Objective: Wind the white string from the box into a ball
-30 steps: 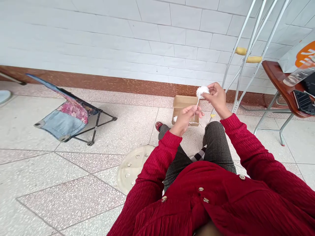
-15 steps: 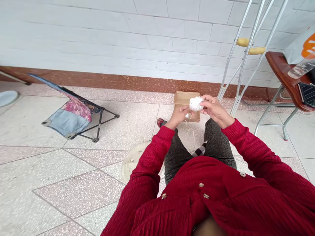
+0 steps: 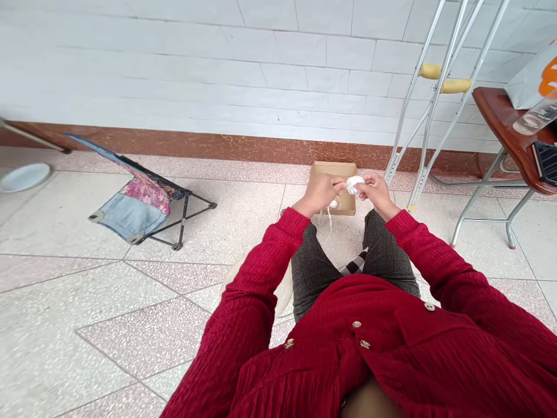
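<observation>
A small ball of white yarn (image 3: 355, 184) is held up in front of me, over an open cardboard box (image 3: 333, 168) on the floor. My right hand (image 3: 375, 194) grips the ball from the right between thumb and fingers. At its left side, my left hand (image 3: 319, 193) has thumb and fingertips pinched together on the yarn, close against the ball. Beneath the left hand a smaller white ball (image 3: 334, 204) shows, and loose strands of yarn (image 3: 329, 219) dangle near the box's front edge.
A folding chair (image 3: 134, 212) stands at left, near a pale round dish-like object (image 3: 26, 177). Partly behind my left arm is a pale round stool (image 3: 285, 290). Metal crutches (image 3: 429, 116) lean on the tiled wall at right, beside a brown stool (image 3: 500, 125) bearing a cup (image 3: 533, 122).
My left hand has risen to the yarn ball and turned, its fingertips now against it. The right hand and ball have shifted slightly right and down. The view has swung slightly.
</observation>
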Action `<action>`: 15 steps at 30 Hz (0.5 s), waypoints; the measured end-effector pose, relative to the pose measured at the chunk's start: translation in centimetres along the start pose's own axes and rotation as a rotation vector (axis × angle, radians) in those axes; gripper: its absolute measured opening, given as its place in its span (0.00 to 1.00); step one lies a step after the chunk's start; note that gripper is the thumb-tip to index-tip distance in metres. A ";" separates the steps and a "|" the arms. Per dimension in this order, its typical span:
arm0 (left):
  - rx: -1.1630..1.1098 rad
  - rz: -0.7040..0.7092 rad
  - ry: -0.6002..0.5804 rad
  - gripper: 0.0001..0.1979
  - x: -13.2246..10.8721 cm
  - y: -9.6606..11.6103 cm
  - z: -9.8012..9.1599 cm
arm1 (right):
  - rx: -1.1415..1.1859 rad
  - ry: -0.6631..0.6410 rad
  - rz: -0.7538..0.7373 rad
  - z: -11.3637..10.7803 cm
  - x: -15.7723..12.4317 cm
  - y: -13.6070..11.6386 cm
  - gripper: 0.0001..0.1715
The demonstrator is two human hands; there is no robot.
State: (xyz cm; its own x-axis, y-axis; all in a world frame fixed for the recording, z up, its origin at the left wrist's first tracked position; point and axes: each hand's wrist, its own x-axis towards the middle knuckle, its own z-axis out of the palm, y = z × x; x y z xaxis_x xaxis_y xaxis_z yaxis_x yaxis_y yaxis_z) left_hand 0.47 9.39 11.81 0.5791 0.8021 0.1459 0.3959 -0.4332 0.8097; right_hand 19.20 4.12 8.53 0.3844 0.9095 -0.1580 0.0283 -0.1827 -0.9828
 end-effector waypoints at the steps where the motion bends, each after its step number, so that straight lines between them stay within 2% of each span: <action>1: -0.052 -0.032 -0.021 0.17 -0.5 0.0 0.6 | 0.056 0.015 -0.015 0.1 0.3 -0.1 0.22; 5: -0.282 -0.054 -0.040 0.18 -2.2 -0.7 2.8 | 0.219 -0.078 -0.091 0.6 0.4 -1.9 0.28; 8: -0.386 -0.017 -0.048 0.18 -2.8 -1.5 3.8 | 0.299 -0.174 -0.071 0.7 -0.1 -3.9 0.24; 12: -0.367 0.020 -0.086 0.18 -2.5 -2.5 3.7 | 0.379 -0.302 -0.025 0.3 -1.8 -6.2 0.21; 15: -0.231 -0.015 -0.032 0.15 -1.8 -3.4 2.7 | 0.339 -0.435 0.006 -0.3 -3.7 -6.8 0.22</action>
State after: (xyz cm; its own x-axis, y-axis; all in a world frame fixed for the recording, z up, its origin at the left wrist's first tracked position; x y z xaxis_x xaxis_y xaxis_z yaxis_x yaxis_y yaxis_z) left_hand 0.09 8.31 7.28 0.5978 0.7929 0.1179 0.2329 -0.3126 0.9209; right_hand 17.85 1.86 15.79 -0.0356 0.9924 -0.1181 -0.2993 -0.1233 -0.9461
